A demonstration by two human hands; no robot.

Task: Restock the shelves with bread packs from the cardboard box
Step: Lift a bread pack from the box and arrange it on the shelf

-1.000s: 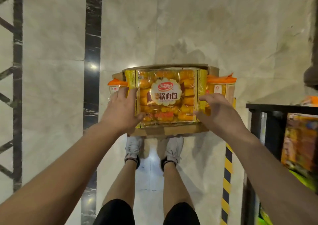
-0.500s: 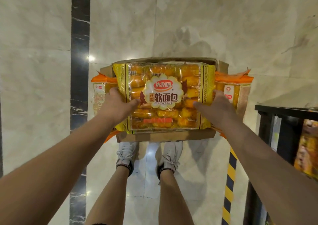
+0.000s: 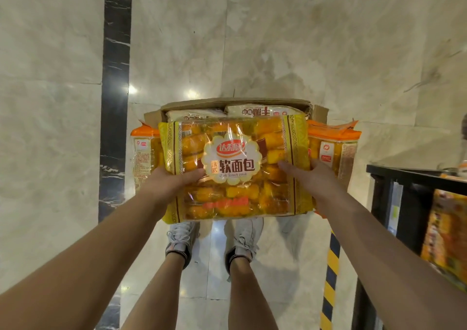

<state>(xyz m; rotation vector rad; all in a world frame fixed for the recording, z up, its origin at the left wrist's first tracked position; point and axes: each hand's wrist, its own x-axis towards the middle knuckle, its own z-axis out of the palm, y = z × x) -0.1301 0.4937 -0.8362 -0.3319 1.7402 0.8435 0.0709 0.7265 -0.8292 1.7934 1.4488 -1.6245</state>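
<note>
Head view looks down on the floor, the black shelf at our right, the cardboard box ahead, and the bread pack held above it, our left hand and right hand gripping its side edges. We should squeeze lightly, keep it level, and swing right.

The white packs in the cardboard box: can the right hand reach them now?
Probably not: the right hand and left hand grip the yellow bread pack, which hides most of the cardboard box.
</note>
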